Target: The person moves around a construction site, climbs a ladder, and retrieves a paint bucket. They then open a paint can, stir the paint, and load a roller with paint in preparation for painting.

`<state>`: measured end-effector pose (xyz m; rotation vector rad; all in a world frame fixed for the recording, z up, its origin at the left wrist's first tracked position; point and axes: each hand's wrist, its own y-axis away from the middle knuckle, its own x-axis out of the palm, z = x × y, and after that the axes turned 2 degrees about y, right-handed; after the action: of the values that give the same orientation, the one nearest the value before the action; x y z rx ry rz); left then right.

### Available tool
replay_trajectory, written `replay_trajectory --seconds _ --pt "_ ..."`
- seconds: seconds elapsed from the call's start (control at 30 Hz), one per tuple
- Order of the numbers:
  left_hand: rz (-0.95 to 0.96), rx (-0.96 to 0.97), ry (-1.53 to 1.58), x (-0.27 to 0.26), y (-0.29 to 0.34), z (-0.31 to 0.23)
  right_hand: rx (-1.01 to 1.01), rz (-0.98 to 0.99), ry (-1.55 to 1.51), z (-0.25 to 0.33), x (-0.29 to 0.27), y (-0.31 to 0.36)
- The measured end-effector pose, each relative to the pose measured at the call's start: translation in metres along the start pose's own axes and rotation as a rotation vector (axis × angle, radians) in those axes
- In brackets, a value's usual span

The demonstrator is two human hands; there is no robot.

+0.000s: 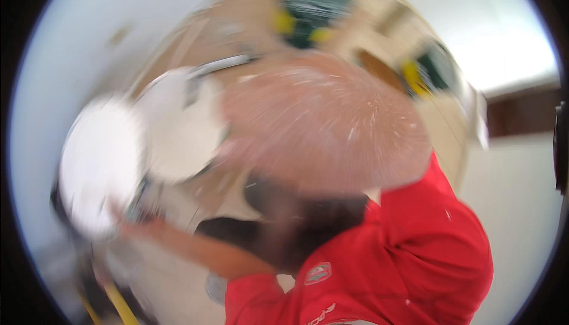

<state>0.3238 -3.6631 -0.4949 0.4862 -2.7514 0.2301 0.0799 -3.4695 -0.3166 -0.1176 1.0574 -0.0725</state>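
Strong motion blur covers the picture. My left hand (139,225) reaches out to the left, at the lower right edge of a bright white round thing (99,162). Its fingers are smeared, and I cannot tell whether they touch or grip it. Next to that, partly overlapped, is an off-white round thing (178,126) with a dark lower edge. A pale bar (224,64) reaches over its top edge. My right hand (323,123) is raised very close, a large streaked shape across the middle. Its fingers cannot be made out, nor whether it holds anything.
Dark green things with yellow parts, one a dark green and yellow object (311,5) and another (437,70), stand on the tan floor (237,20) beyond. Near the second is a brown round thing (379,69). Yellow bars (120,306) show at lower left. Pale walls (77,46) rise at both sides.
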Motion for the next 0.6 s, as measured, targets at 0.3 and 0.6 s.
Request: replay_trajectory --seconds 0.3,0.6 --pt "-0.058 0.048 0.417 0.028 0.046 -0.038 0.172 0.07 -0.334 0.04 0.092 -0.049" --pt "-0.103 0.175 0.212 0.037 0.068 -0.023 -0.148 -0.014 -0.288 0.034 0.113 -0.053"
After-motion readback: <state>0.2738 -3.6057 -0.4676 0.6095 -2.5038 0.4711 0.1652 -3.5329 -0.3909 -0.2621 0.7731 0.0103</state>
